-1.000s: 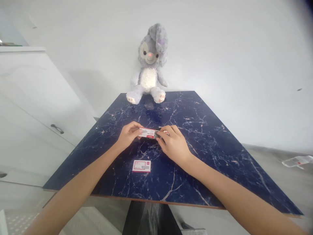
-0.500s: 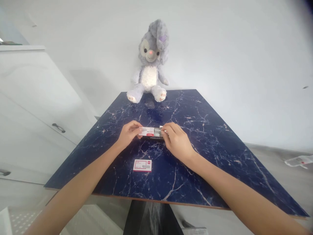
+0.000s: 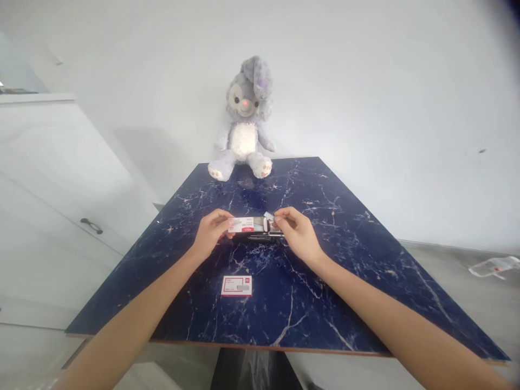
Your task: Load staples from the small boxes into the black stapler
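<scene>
The left hand point(image 3: 213, 233) pinches the left end of the white box point(image 3: 242, 225), over the blue table point(image 3: 312, 314). The box seems light, thin card, easily crushed; edges are best for holding. At its right end is the right hand point(image 3: 298, 233); its grip I cannot tell.

Beyond the white-and-red box point(image 3: 236, 286) on the blue table point(image 3: 317, 319), the left hand point(image 3: 209, 233) grips a labelled pack point(image 3: 246, 225), the right hand point(image 3: 299, 233) touches its other end, and a plush toy point(image 3: 244, 138) sits farther back.
</scene>
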`<state>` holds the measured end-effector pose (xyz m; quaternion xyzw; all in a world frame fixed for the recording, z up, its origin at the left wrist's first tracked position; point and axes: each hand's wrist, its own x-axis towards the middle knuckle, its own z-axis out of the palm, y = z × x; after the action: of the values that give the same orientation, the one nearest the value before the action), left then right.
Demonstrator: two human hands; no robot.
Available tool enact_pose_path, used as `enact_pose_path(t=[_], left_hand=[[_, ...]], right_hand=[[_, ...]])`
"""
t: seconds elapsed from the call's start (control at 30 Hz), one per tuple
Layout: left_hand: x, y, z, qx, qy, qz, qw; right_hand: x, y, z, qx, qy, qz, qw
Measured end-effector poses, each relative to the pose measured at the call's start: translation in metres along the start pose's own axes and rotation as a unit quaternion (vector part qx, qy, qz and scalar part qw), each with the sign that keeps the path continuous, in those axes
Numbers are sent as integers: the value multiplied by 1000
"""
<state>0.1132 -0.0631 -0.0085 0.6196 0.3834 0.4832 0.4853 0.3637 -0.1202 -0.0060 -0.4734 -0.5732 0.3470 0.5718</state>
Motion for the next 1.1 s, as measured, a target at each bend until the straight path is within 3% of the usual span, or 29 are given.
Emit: enact_pose_path(t=[0.1, 0.2, 0.43, 0.57, 0.67, 0.73, 0.83, 0.97, 1.1], left_hand=[[2, 2, 0, -52, 19, -20, 998], [1, 4, 0, -80, 12, -40, 996], [-5, 7, 7, -38, 3, -5, 999], [-8, 8, 10, -22, 8, 19, 1000], [-7, 8, 8, 18, 2, 27, 999], [-5, 7, 5, 46, 10, 29, 998], [-1, 3, 2, 59, 41, 34, 997], [-1, 2, 3, 9, 38, 37, 999], [-7, 5, 8, -10, -5, 42, 999]], right_hand=[[6, 3, -3, 175, -10, 82, 981], [11, 2, -7, 264, -11, 121, 957], [5, -10, -6, 278, -82, 160, 944], [-1, -13, 2, 267, -48, 191, 943], [-3, -11, 2, 164, -14, 149, 975], [-5, -11, 0, 30, -41, 71, 996], [-9, -15, -2, -120, -92, -33, 988], [-12, -18, -1, -140, -45, -49, 988], [-11, -12, 2, -46, -78, -16, 996]])
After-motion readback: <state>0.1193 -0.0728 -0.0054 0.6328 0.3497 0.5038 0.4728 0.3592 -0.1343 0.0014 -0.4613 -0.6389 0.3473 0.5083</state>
